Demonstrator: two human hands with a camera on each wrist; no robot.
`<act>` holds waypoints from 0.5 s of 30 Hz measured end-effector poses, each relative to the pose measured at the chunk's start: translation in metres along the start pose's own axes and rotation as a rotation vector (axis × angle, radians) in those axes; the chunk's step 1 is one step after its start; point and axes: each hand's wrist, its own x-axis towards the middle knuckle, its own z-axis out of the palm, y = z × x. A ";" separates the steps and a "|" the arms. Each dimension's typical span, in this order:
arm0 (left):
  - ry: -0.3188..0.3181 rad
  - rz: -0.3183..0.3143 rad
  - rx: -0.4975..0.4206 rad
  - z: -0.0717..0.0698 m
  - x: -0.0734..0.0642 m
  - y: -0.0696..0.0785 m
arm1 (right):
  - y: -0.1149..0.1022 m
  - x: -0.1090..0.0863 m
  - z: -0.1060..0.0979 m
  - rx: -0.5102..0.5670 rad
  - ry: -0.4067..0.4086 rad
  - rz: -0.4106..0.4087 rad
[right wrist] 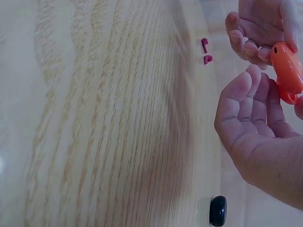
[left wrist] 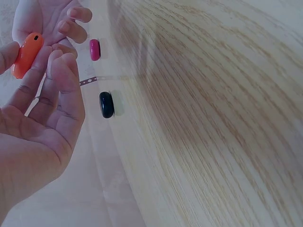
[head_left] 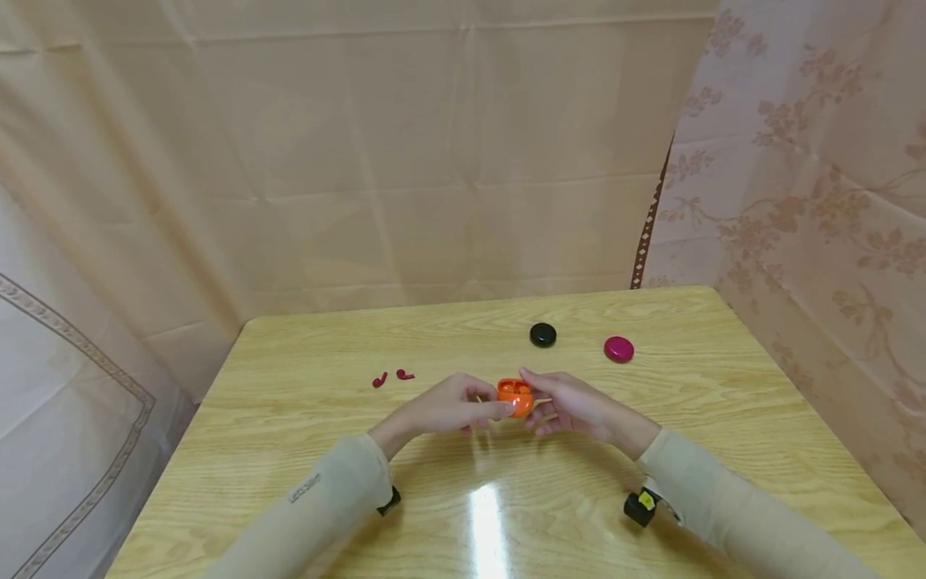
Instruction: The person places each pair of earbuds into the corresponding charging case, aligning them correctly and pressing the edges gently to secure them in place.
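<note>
An orange earbud case [head_left: 516, 404] is held up over the middle of the table, its lid raised and the slots inside showing. My left hand [head_left: 459, 404] grips its body from the left, thumb across the front. From the other side, my right hand [head_left: 579, 406] pinches the lid end between thumb and index finger, the other fingers loosely bent. In the right wrist view the orange case [right wrist: 286, 66] sits between both hands, and a small port shows on its body. Two dark red earbuds, one [head_left: 379, 380] beside the other [head_left: 405, 375], lie to the left of my hands.
Behind my hands, a round black case [head_left: 542, 334] and a round magenta case [head_left: 619, 349] lie closed on the wooden table [head_left: 304, 346]. A beige curtain [head_left: 362, 161] hangs along the back edge, and a floral one [head_left: 810, 201] at the right.
</note>
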 end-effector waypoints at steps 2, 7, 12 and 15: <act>-0.005 0.002 0.002 0.001 0.002 0.002 | 0.000 -0.001 -0.002 -0.004 0.007 -0.002; -0.010 0.006 0.000 0.004 0.008 0.003 | 0.000 -0.004 -0.007 -0.026 0.025 -0.010; -0.006 0.016 0.011 0.009 0.015 0.002 | 0.001 -0.007 -0.012 -0.030 0.036 -0.015; -0.001 0.010 0.013 0.011 0.019 0.002 | 0.002 -0.010 -0.015 -0.032 0.048 -0.019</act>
